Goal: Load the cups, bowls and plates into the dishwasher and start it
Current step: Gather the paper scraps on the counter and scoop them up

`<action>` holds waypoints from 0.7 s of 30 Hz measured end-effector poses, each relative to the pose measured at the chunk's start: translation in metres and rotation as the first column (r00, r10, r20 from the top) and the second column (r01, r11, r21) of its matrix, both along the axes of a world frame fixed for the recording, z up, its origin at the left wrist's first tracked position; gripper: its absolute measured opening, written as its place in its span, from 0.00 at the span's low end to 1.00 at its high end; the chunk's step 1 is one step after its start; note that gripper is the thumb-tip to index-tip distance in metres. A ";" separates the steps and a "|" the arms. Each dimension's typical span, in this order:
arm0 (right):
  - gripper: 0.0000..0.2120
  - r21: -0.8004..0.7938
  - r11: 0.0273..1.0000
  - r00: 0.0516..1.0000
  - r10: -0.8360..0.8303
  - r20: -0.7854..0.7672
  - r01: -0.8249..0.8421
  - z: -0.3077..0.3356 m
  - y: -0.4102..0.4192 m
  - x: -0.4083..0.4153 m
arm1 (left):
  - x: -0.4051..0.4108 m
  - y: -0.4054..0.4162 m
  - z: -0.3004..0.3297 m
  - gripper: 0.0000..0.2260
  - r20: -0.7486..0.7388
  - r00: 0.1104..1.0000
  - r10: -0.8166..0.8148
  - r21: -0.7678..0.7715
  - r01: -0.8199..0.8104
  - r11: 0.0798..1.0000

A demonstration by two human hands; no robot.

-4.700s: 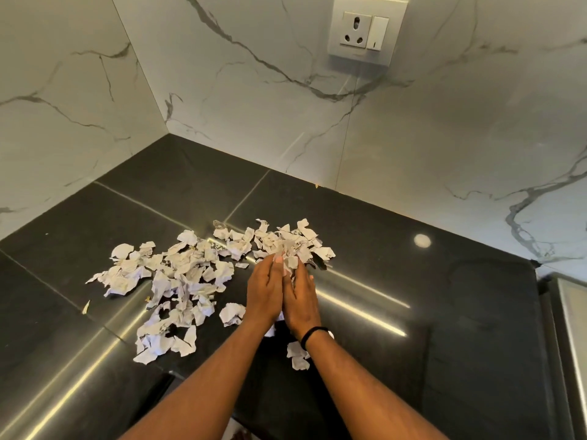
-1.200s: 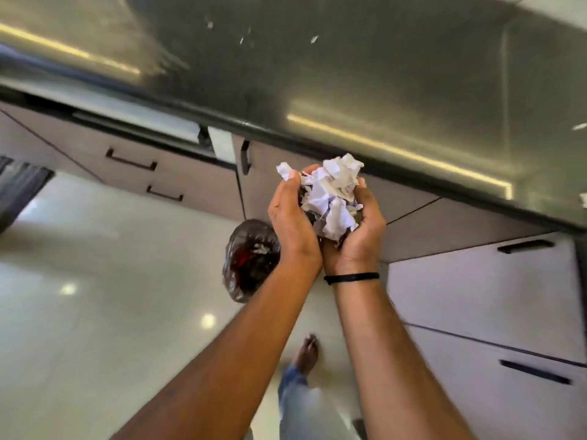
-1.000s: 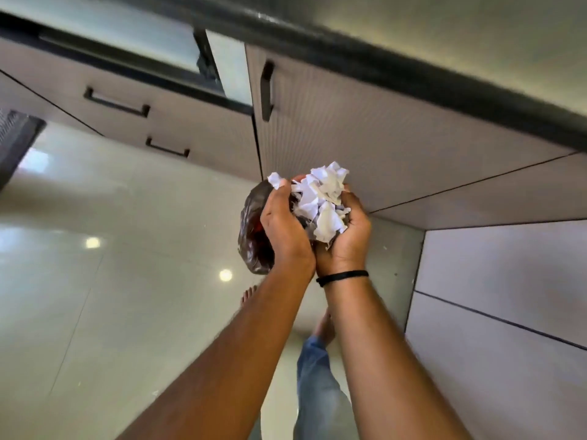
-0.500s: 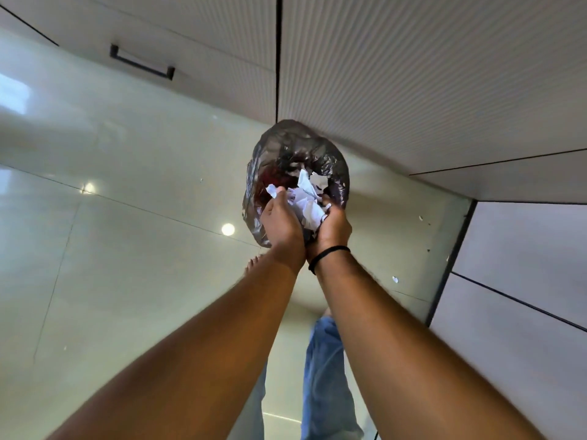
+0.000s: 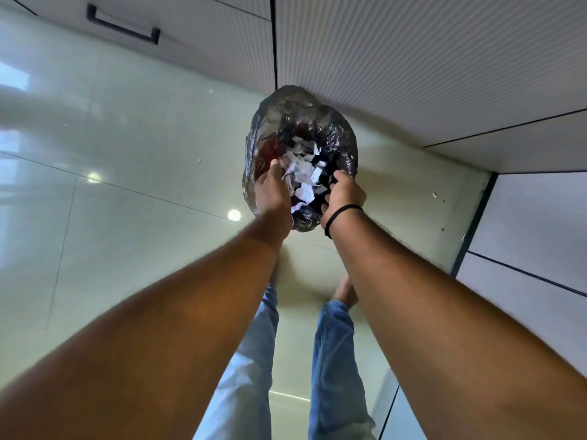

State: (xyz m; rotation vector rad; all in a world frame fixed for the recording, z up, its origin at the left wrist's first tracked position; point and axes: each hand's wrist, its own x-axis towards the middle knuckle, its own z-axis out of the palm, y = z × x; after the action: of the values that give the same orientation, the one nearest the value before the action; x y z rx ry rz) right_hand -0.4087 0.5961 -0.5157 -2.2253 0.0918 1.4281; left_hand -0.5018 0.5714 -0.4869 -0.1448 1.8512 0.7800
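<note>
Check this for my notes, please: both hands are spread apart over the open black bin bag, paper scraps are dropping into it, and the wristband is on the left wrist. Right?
Not quite. The head view shows the black wristband on the right wrist, not the left. The rest stands: the left hand and right hand are spread apart over the open black bin bag, with paper scraps dropping into it.

Glossy pale floor tiles (image 5: 133, 173) across the left and centre of the frame, crossed by thin dark grout lines and carrying 2 round light reflections. Ribbed light cabinet fronts (image 5: 365, 58) along the top, split by a dark vertical gap; a black bar handle (image 5: 124, 25) at upper left. Smooth grey cabinet panels (image 5: 536, 223) at right, edged in black. Window glare at far left.
</note>
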 end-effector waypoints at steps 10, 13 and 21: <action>0.12 0.059 0.998 0.994 -0.014 -0.112 0.020 0.097 -0.033 0.006 | -0.003 -0.030 0.079 0.16 0.119 0.992 -0.033 0.084 0.023 0.996; 0.12 0.105 0.994 0.992 0.022 -0.120 -0.009 0.169 -0.041 0.000 | -0.003 -0.038 0.144 0.18 0.146 0.986 -0.084 0.118 0.067 0.991; 0.09 0.417 0.898 0.977 -0.059 -0.206 0.143 0.373 -0.029 0.025 | 0.014 -0.027 0.346 0.16 0.198 0.953 -0.229 0.314 0.160 0.936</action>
State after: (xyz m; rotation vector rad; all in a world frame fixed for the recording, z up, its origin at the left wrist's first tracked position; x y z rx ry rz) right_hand -0.3834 0.5670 -0.1426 -1.7009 -0.0424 1.4365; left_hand -0.4881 0.5445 -0.1410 0.1348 1.4834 0.8510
